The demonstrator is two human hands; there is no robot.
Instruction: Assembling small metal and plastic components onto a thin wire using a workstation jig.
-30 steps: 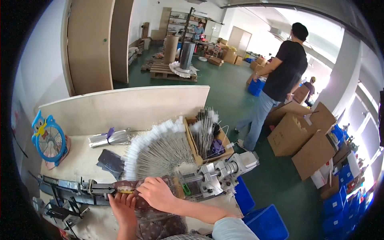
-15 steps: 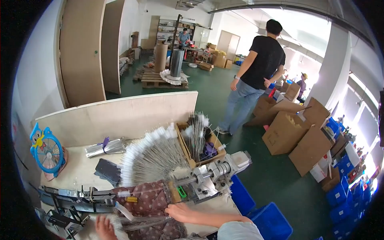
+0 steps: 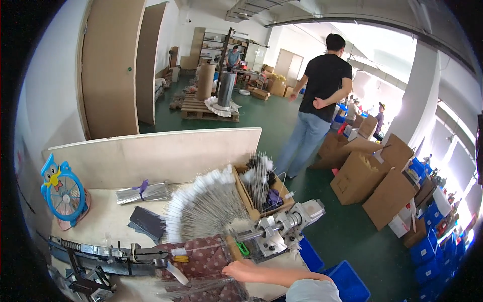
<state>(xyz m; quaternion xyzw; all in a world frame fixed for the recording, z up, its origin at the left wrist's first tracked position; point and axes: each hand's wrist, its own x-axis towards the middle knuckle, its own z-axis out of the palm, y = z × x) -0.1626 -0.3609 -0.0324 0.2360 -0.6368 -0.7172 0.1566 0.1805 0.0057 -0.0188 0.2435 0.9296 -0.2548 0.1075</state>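
1. The right hand [image 3: 241,270] rests flat on the patterned cloth [image 3: 204,259] at the counter's near edge; its grip looks loose, fingers hidden, so I cannot tell what it holds.
2. The left hand is out of view.
3. A slip could push fingers toward the metal shaft machine [image 3: 282,229].
4. The fanned wire brushes [image 3: 206,209] just behind could scatter.

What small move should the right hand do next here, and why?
Probably reach forward to the fanned wire brushes and pick one. The right hand rests empty on the dotted cloth, just before the fan, beside the metal machine. The left hand is out of view.
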